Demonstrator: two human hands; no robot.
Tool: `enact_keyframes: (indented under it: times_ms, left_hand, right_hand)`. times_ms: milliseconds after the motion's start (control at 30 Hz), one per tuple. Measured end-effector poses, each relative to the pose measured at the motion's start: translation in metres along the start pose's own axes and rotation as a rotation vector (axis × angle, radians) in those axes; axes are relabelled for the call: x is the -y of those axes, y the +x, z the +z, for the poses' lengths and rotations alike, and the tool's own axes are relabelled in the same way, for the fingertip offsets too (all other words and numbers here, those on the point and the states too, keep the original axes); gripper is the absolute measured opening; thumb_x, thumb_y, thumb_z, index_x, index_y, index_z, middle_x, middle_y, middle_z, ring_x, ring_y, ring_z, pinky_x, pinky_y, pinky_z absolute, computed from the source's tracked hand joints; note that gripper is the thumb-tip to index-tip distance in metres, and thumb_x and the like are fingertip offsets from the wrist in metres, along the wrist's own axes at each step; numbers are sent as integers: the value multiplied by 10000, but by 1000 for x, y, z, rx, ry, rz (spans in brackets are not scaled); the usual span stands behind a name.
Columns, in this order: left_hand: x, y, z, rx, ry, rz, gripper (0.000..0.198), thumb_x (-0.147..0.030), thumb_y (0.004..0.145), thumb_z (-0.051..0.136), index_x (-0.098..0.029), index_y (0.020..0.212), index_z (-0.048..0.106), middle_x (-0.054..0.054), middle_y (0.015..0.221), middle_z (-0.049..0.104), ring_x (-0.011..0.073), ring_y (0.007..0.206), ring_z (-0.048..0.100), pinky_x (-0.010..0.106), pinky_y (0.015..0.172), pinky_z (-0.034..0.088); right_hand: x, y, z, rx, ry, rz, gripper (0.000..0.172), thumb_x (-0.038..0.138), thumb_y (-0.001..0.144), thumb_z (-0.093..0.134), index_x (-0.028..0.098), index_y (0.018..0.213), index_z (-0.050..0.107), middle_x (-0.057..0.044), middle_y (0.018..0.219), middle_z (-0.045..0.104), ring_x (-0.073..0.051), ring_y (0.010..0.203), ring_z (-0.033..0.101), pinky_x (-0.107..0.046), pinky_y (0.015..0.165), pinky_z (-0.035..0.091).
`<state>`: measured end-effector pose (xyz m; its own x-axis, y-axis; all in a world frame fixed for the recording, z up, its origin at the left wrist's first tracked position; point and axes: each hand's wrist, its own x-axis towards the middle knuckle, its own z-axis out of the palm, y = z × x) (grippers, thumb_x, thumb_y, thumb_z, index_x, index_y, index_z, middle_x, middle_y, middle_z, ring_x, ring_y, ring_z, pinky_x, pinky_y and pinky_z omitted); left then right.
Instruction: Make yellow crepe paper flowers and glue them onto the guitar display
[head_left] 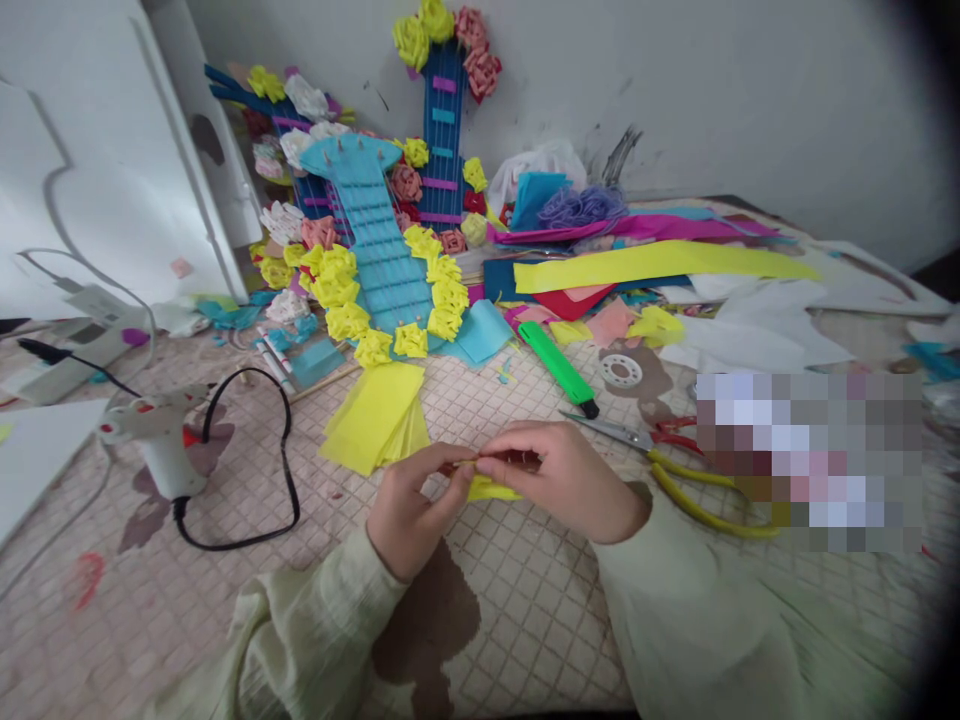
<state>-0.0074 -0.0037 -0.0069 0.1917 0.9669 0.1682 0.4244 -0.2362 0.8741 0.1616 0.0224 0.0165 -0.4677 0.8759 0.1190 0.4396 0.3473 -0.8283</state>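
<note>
My left hand [414, 500] and my right hand [561, 478] meet over the front of the table, thumbs and forefingers pinched close together. Between them is a small piece of yellow crepe paper [493, 489], partly hidden by my fingers. Just beyond my left hand lies a fanned stack of yellow paper pieces [381, 412]. Scissors [697, 475] with yellow handles rest to the right of my right hand, and a green utility knife [556, 366] lies beyond it. Behind the stack leans a light-blue paper guitar shape [381, 250] edged with yellow paper roses [448, 298].
At the left, a glue gun [161, 450] with a looped black cable stands near a power strip [71, 345]. Dark-blue guitar necks [442, 130] with paper flowers lean against the wall. A yellow paper strip [660, 265], purple yarn [581, 207] and a white ring [619, 371] lie at the right.
</note>
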Motion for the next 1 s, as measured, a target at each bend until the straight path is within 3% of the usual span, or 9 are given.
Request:
enact_keyframes:
  times_ms: [200,400,733,833,1000]
  left_hand:
    - [0,0,-1,-1,-17,-30,177,-261,788,522,-142,848,638,52,789,677,146,727,622,226,658,492]
    - [2,1,-1,-23,23,-34,156,-245,778,528,-142,794,643,33,729,673,129,677,611,211,638,490]
    - [1,3,-5,-45,11,-120,221,-299,776,534,-132,866,646,66,836,697,162,756,649,248,681,519]
    - [-1,2,-14,-119,38,-37,211,-272,809,486,-139,889,630,64,867,691,161,804,643,256,727,512]
    - [-3,-21,-47,-365,282,28,157,-255,791,514,-181,814,651,5,722,694,131,690,640,226,685,498]
  right_hand:
    - [-2,-1,5,-67,-52,-49,130,171,766,564,148,738,688,-12,681,648,-92,594,550,-201,532,405]
    - [-1,-1,3,-38,6,-49,142,199,785,558,160,756,692,-7,724,670,-93,636,574,-196,567,423]
    - [-4,1,3,-51,-10,-38,139,136,761,553,140,707,682,-11,683,640,-86,608,543,-190,533,399]
    - [-4,0,1,-58,-23,-16,155,168,770,550,142,671,666,-9,661,626,-90,585,523,-204,517,383]
    - [-8,-1,-1,-59,1,2,159,176,778,530,157,680,654,-10,687,635,-105,612,529,-221,535,390]
